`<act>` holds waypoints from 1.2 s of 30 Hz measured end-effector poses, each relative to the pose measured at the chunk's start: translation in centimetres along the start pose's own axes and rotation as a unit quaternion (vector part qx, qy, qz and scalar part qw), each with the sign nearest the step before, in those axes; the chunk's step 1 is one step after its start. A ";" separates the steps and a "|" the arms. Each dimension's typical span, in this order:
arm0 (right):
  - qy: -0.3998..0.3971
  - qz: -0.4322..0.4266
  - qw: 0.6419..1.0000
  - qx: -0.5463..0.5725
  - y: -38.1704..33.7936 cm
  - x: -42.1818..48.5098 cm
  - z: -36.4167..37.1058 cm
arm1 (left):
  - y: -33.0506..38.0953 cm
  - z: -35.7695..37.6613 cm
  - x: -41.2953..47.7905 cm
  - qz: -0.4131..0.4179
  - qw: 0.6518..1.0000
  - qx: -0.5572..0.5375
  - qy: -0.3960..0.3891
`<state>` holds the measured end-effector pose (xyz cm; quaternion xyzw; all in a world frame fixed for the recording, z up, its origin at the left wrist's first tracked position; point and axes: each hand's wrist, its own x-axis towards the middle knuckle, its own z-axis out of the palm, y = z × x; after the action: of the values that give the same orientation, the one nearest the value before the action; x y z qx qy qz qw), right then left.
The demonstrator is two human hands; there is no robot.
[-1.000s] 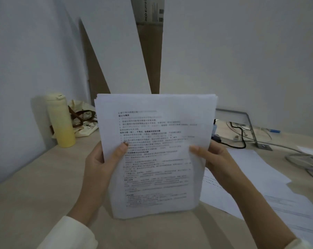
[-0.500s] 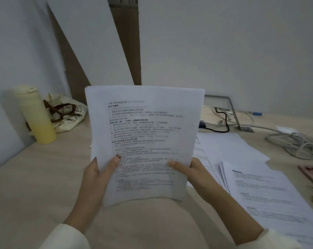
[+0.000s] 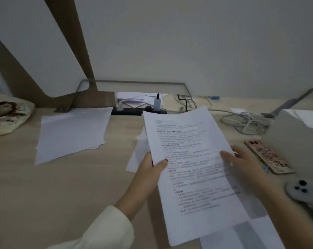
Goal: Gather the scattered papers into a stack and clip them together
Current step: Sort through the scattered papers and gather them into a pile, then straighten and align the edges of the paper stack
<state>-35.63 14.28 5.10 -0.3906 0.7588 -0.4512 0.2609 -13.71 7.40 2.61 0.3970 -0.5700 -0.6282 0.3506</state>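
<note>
I am holding the printed stack [image 3: 188, 159] at mid-frame by its side edges, my left hand [image 3: 148, 169] and right hand [image 3: 245, 164] each pinching it, thumb on top. It is likely handling light, floppy and slippery. More loose sheets [image 3: 71, 133] are lying at the left on the counter [image 3: 44, 194].

On the desk [image 3: 62, 186], a bag [image 3: 8, 115] lies at the left edge, loose sheets [image 3: 71, 133] right of it, and a power strip [image 3: 127, 111] behind them at the back edge. The paper stack [image 3: 188, 159] is above the right half, with a phone case [image 3: 269, 157] and box [image 3: 296, 137] to its right and cables [image 3: 247, 121] behind.
</note>
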 end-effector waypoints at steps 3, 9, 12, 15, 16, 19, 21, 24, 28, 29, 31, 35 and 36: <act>0.034 0.051 0.998 -0.032 4.8 1.1 -2.5 | -2.0 3.7 0.7 -0.056 0.997 0.024 -0.045; 0.069 0.085 0.990 -0.084 9.7 2.3 -4.6 | -3.9 7.1 2.0 -0.083 0.992 0.092 -0.029; 0.084 0.092 0.985 -0.116 10.8 2.8 -4.5 | -3.6 7.7 1.7 -0.111 0.988 0.108 -0.031; 0.079 0.092 0.984 -0.128 11.0 3.1 -4.3 | -3.6 7.6 1.9 -0.131 0.989 0.038 -0.052; 0.074 0.091 0.984 -0.131 11.0 3.2 -4.3 | -3.8 7.5 2.2 -0.139 0.989 0.017 -0.056; 0.046 0.106 0.984 -0.133 10.6 3.3 -4.2 | -4.1 7.1 2.5 -0.171 0.984 -0.037 -0.026; 0.035 0.111 0.981 -0.153 10.8 3.4 -4.2 | -4.0 7.1 2.7 -0.187 0.981 -0.058 0.001; 0.024 0.112 0.977 -0.179 11.1 3.4 -4.2 | -4.0 7.2 2.9 -0.192 0.980 -0.045 0.025; 0.023 0.119 0.978 -0.169 11.5 3.2 -4.0 | -4.1 7.7 2.5 -0.197 0.980 0.002 -0.015; 0.025 0.121 0.978 -0.169 11.3 3.1 -3.9 | -4.0 7.8 2.1 -0.193 0.980 0.014 -0.040; 0.033 0.125 0.977 -0.169 11.0 2.7 -3.6 | -4.0 8.2 1.2 -0.180 0.979 0.033 -0.095; 0.025 0.128 0.974 -0.186 10.5 2.1 -3.3 | -3.8 9.0 -0.2 -0.127 0.980 0.051 -0.144; 0.019 0.124 0.976 -0.180 10.5 2.1 -3.3 | -3.7 8.8 -0.1 -0.111 0.984 0.051 -0.133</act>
<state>-43.03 17.19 -2.79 -0.3258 0.8749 -0.2783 0.2257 -21.49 11.70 -0.75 0.3878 -0.5950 -0.6808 0.1793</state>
